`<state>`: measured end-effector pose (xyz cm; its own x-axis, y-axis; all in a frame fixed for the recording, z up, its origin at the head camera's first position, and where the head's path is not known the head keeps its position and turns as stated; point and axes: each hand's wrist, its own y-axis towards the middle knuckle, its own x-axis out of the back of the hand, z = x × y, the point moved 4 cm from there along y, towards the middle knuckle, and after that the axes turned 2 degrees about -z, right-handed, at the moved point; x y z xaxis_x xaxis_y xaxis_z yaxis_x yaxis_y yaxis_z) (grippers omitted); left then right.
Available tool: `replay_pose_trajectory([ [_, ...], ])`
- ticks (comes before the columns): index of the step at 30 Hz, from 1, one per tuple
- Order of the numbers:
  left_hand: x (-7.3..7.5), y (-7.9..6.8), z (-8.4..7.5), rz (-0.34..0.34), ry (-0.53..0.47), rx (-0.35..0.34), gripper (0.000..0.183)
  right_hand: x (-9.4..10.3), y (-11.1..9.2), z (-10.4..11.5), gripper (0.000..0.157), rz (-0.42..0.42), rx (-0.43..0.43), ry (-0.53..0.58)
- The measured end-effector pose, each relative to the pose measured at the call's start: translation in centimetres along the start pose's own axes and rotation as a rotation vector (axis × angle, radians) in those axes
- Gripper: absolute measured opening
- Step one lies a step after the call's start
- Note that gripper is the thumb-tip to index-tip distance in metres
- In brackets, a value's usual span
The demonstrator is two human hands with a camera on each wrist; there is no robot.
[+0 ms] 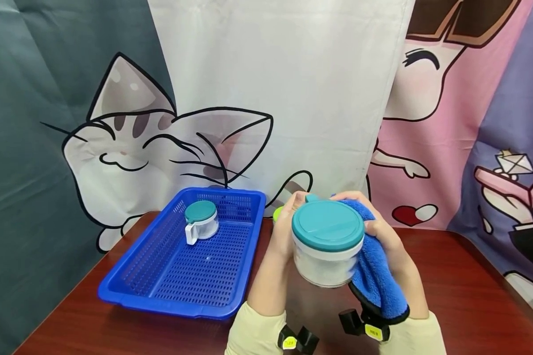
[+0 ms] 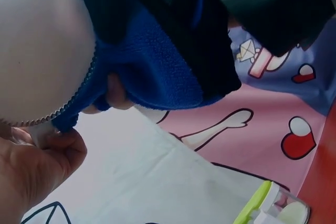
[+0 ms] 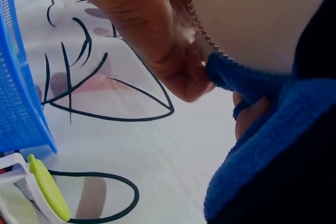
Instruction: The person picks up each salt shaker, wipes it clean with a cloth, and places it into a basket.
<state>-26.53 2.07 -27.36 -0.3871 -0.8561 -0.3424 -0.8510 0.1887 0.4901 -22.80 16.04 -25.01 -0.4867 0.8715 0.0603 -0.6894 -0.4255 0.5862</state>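
Note:
In the head view a clear jar with a teal lid point(image 1: 328, 224) is held up above the table, tilted so its lid faces me. My left hand point(image 1: 285, 229) grips its far left side, and the left wrist view shows the fingers pinching the handle point(image 2: 41, 134). My right hand point(image 1: 388, 244) holds a blue cloth point(image 1: 377, 276) with black edging against the jar's right side. The round jar base point(image 2: 42, 51) fills the left of the left wrist view. Most of the right hand's fingers are hidden behind the cloth.
A blue perforated basket point(image 1: 137, 297) stands left on the brown table point(image 1: 462, 286), with another teal-lidded jar point(image 1: 206, 227) inside. Behind my left hand is a green-lidded jar point(image 3: 48, 187), mostly hidden in the head view. A cartoon-printed curtain point(image 1: 293, 88) hangs at the back.

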Motion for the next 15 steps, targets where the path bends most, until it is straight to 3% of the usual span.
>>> replay_pose_trajectory([
  [4,0.5,0.2,-0.2,-0.079,0.048,-0.093,0.030,0.3,-0.1,-0.1,0.047,-0.054,0.001,-0.065],
  [9,0.7,0.2,-0.2,-0.196,0.093,-0.188,0.034,0.9,-0.3,-0.1,0.047,-0.184,-0.005,-0.175],
  [15,1.1,-0.2,-0.5,-0.368,0.263,-0.274,0.037,1.0,-0.1,0.0,0.046,-0.252,0.068,-0.233],
])
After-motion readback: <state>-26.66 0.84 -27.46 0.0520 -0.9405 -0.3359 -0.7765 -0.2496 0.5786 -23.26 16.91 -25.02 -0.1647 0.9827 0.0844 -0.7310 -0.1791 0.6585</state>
